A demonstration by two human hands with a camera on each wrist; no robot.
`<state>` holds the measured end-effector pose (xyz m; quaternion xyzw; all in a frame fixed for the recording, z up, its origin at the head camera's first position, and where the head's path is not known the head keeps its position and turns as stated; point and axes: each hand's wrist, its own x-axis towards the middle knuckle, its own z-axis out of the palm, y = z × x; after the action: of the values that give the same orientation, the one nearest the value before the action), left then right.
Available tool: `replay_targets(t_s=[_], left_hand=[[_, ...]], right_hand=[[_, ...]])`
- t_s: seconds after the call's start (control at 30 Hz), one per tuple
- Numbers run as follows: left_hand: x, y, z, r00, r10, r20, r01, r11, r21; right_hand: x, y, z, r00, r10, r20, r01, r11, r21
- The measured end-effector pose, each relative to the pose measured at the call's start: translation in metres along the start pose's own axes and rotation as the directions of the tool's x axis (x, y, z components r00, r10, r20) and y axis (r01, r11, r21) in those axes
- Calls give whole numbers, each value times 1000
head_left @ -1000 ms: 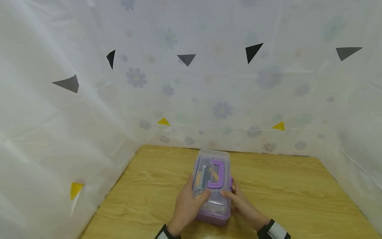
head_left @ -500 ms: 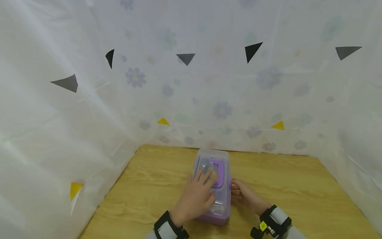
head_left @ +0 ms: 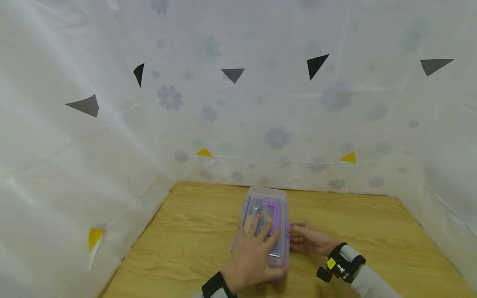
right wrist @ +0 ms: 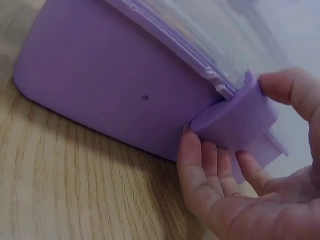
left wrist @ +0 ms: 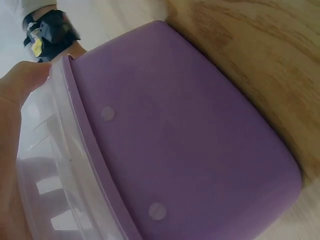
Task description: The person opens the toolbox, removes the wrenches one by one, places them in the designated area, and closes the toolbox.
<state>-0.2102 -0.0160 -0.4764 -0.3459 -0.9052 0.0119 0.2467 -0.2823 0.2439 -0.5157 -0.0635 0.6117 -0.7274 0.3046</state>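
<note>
A purple storage box (left wrist: 190,120) with a translucent lid (head_left: 267,192) sits on the wooden table, its lid down. My left hand (head_left: 250,252) lies spread over the lid, fingers apart, thumb toward the box's near end. At the right side my right hand (head_left: 309,239) pinches a purple latch (right wrist: 235,117). Its thumb is on the latch's upper edge and the fingers curl at the lower edge. The latch stands out from the box wall in the right wrist view. A purple handle (head_left: 276,211) is set in the lid, partly behind my left fingers.
Through the lid show a grey tool and yellowish items, blurred. The wooden table (head_left: 354,227) extends on both sides of the box. White sheets (head_left: 275,111) with flower prints and taped triangles enclose the back and sides.
My left hand has moved from gripping the box's left side to lying spread on the lid. My right thumb has left the lid, and that hand now pinches the side latch.
</note>
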Motion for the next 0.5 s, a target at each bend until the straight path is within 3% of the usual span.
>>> replay_targets(t_s=[0.23,0.5], left_hand=[[1,2,2,1000,4,3,-4,1000,-4],[0,1,2,1000,-9,2,9,1000,-12]], right_hand=[[3,9,-13,997,-22,78,14,995,104],[3,14,-16,983,-86,165,64,989,134]])
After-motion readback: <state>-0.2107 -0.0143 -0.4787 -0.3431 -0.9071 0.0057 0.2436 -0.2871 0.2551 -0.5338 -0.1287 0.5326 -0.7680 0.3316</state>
